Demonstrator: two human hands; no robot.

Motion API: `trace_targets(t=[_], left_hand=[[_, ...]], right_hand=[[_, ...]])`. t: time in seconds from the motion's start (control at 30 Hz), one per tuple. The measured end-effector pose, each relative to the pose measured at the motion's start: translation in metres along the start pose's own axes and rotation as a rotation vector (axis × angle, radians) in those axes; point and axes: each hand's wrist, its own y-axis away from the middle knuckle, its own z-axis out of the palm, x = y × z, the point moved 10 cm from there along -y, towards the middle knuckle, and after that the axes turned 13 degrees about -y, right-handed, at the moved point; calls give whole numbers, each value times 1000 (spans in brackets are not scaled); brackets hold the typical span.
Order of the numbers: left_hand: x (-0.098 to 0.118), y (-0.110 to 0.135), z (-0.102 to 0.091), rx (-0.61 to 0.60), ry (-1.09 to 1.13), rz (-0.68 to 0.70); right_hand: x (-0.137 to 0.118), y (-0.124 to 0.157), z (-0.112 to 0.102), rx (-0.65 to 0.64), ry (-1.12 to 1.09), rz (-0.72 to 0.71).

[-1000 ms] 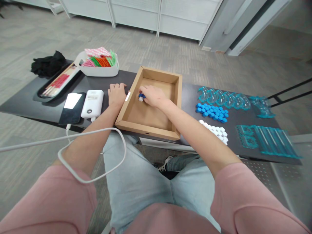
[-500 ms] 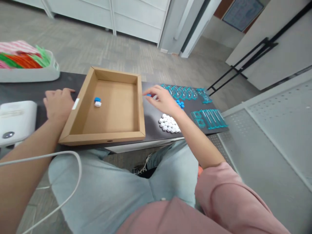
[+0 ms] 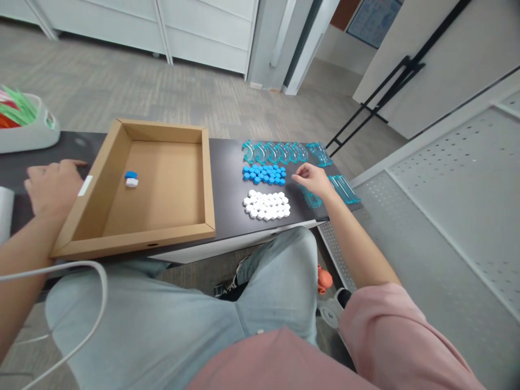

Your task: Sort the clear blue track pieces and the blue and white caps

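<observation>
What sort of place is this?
Probably an office or workroom, though I can't be sure: grey patterned flooring, white panelled units at the far side, and a dark table with grouped blue pieces and white pieces.

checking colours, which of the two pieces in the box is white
The white piece is the one nearer the person; the blue one sits just beyond it.

No text can be read, neither on white label [image 3: 85, 186] nor wall poster [image 3: 374, 21].
</observation>
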Motion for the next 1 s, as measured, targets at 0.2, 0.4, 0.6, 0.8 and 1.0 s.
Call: trace_targets(t=[0.2, 0.4, 0.6, 0.8, 1.0], left_hand=[[-6, -9, 9, -24, -76, -23], [-9, -16, 12, -57, -135, -40], [-6, -11, 8, -72, -190, -40], [2, -4, -3, -33, -157, -36], [11, 10, -14, -68, -32, -18]], right_hand=[[6, -12, 22, -109, 98, -35], [-3, -1, 22, -138, 155, -147], [-6, 3, 35, -172, 231, -130], [-13, -2, 43, -160, 166, -98], [-34, -1, 36, -94, 75, -110]])
